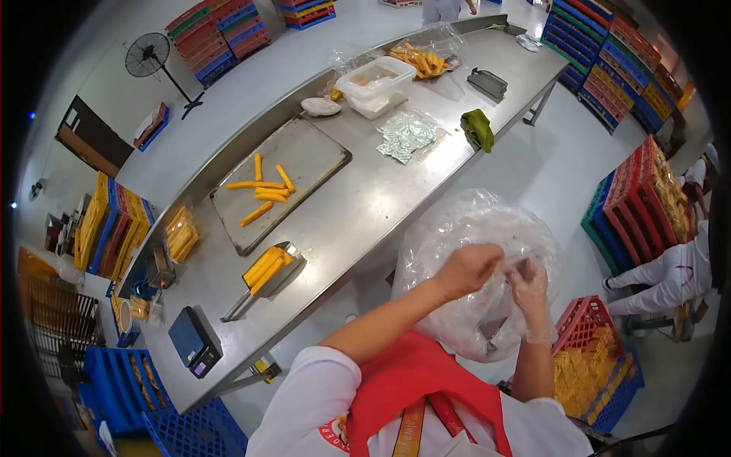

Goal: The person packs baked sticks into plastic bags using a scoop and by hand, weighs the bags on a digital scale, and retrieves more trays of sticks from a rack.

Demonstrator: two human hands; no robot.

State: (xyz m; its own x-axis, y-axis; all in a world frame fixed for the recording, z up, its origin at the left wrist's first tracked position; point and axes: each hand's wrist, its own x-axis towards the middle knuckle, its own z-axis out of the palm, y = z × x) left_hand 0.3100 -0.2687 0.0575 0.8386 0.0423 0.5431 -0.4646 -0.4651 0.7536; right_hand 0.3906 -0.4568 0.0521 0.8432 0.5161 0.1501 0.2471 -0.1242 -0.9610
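Note:
A big, crumpled clear plastic bag (434, 263) bulges in front of my body, beside the near edge of the steel table. My left hand (474, 268) is closed at its upper part, fingers curled in a pinch. Close by on the right, my right hand (528, 283) wears a clear plastic glove and has its fingers closed on the film. On the table to the left, a metal scoop (295, 261) holds several yellow sticks of food (265, 268). More yellow sticks (259, 184) lie loose on a flat metal tray (301, 156).
Along the steel table (358, 202) are a scale (194, 343), a white plastic tub (375, 87), small printed packets (410, 135) and a green cloth (477, 129). A red crate (582, 311) of bagged food stands at my right. Beyond it, a person (670, 266) works by stacked crates.

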